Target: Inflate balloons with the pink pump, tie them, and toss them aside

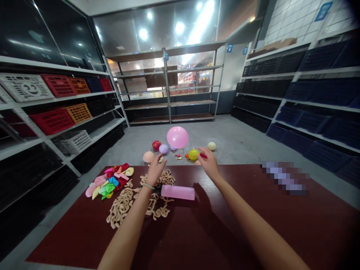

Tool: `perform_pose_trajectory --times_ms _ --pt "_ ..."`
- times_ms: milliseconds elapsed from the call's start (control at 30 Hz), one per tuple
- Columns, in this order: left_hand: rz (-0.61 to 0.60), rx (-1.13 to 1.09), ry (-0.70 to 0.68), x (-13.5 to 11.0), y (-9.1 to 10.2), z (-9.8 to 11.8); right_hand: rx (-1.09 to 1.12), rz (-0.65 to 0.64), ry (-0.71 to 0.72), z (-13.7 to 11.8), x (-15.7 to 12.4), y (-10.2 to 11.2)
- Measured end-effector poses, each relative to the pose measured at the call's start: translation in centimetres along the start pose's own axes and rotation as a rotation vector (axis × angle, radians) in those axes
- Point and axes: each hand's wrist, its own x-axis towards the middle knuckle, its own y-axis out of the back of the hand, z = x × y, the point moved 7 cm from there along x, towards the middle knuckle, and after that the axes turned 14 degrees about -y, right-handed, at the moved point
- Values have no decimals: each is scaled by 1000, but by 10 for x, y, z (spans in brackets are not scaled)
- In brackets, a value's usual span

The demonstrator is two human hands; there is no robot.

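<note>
A round pink balloon [177,137] appears beyond and between my hands, apart from both; whether it floats or rests on something I cannot tell. My left hand [155,171] is raised over the table's far part with fingers apart and nothing in it. Held at about the same height, my right hand [208,164] is open too, fingers spread and empty. Between my forearms a pink translucent cylinder [177,192], perhaps a balloon pump, lies on its side. Beige curled strips, seemingly long uninflated balloons [120,208], lie around my left wrist. Left of them sits a pile of colourful uninflated balloons [112,182].
The dark red table [239,210] bears a blurred-out object [285,178] at its right. Past its far edge, inflated balloons, including a yellow one [193,154] and a peach one [148,156], lie on the grey floor [239,131]. Shelves with crates [53,120] flank the room.
</note>
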Motion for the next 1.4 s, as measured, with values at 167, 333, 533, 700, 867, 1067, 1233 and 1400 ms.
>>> perform_pose_trajectory --times_ms 167,333,533,700,867,1067,1233,1400 --pt "53 -63 4 -21 19 5 31 -83 14 -2 -26 -18" --pt "75 -61 13 -40 37 11 31 -166 25 -13 -54 -35" --pt "88 -44 22 -70 71 14 -29 -326 127 -41 -100 -68" --pt "109 60 38 -97 117 2 -229 -396 360 -66 -136 -96" --pt "221 143 129 -121 178 -30 -312 -478 502 -77 -164 -129" --pt "242 398 124 -125 230 -55 -441 -495 652 -85 -188 -166" --pt "156 557 -35 -93 224 -59 -459 -352 770 -79 -202 -169" --pt "90 703 -75 -52 213 -70 -399 -292 776 -73 -208 -164"
